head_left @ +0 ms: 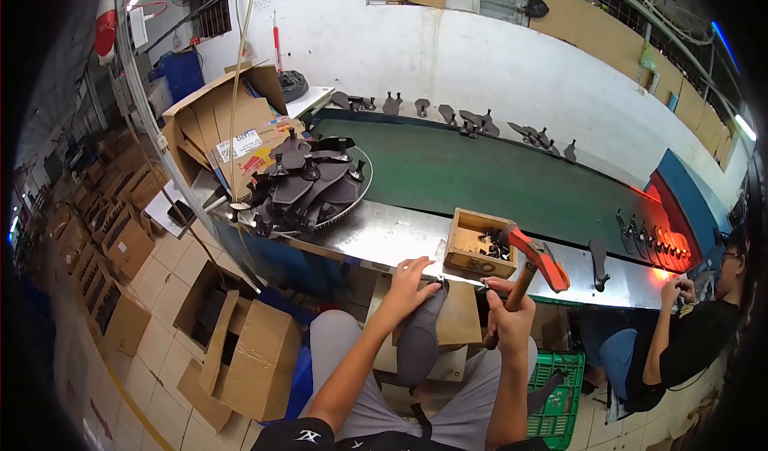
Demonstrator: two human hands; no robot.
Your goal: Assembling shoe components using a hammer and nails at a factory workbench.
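Note:
My left hand (pixel 406 292) is at the top end of a dark grey sandal sole (pixel 419 340), its thumb against the tip where a small black piece shows. The sole slants down over my lap. My right hand (pixel 512 316) grips a hammer (pixel 523 283) by its wooden handle, the orange-red head (pixel 538 257) raised. Something small and dark sits by its thumb and forefinger, too small to name. Just beyond my hands stands a wooden box (pixel 460 260) with small black parts (pixel 498 244) in it. A brown work block (pixel 458 315) is under my hands.
A round tray (pixel 364 199) heaped with sandal soles (pixel 308 180) stands at left. A green conveyor belt (pixel 480 177) runs across, with soles along its far side. A person (pixel 688 339) sits at right by a glowing red heater (pixel 668 219). A green crate (pixel 570 399) and cartons (pixel 260 360) flank me.

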